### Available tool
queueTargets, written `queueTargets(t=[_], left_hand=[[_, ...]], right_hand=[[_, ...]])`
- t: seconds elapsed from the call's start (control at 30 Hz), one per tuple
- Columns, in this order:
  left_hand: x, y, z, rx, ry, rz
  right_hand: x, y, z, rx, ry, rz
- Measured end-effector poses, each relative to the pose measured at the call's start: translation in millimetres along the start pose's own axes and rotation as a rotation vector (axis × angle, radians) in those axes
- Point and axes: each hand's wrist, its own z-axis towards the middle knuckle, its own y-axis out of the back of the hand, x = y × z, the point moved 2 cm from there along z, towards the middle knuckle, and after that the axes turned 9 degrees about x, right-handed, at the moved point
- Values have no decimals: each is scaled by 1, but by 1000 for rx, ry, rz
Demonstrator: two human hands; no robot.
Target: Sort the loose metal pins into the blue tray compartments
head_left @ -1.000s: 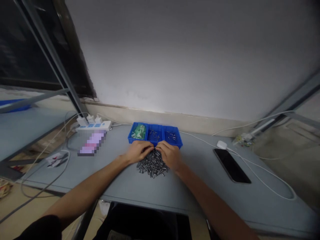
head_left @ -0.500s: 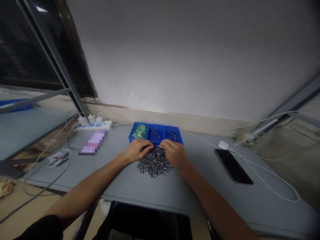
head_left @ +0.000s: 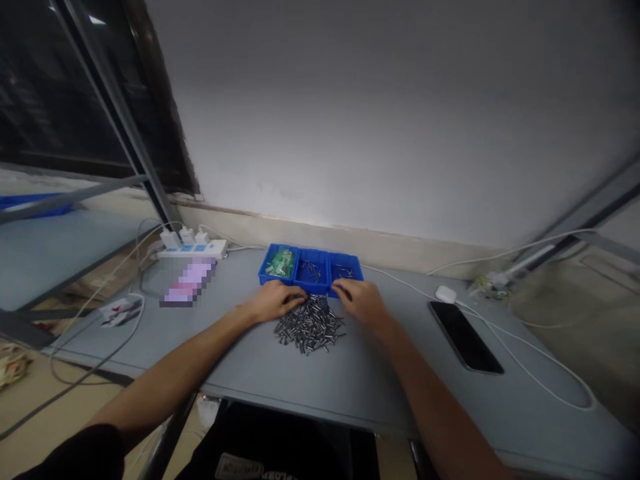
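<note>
Head view, right now: left hand (head_left: pixel 274 301) and right hand (head_left: pixel 361 301) sit palms down, fingers loosely curled, nothing visibly held, either side of a heap of metal pins (head_left: pixel 310 325) at lower centre, just below a blue three-compartment tray (head_left: pixel 311 289) on the table (head_left: pixel 350 393).

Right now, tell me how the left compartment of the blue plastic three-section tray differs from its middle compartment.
The left compartment holds green-and-white parts, the middle compartment thin dark metal pieces. The left looks crowded, the middle mostly bare blue floor. Both are sections of one blue tray.
</note>
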Motion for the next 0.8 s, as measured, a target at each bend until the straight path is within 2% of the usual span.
queueTargets(t=[0.1,0.2,0.3,0.43,0.8], left_hand=[[0,-1,0,18,49,66],[1,-4,0,17,67,108],[3,-8,1,27,74,119],[4,-10,1,37,63,125],[2,-8,1,51,44,127]], right_hand=[[15,-7,-1,254,18,-14],[21,-2,-2,362,-30,16],[16,8,-3,453,-85,144],[10,12,-6,607,-82,277],[17,5,-5,621,-127,279]])
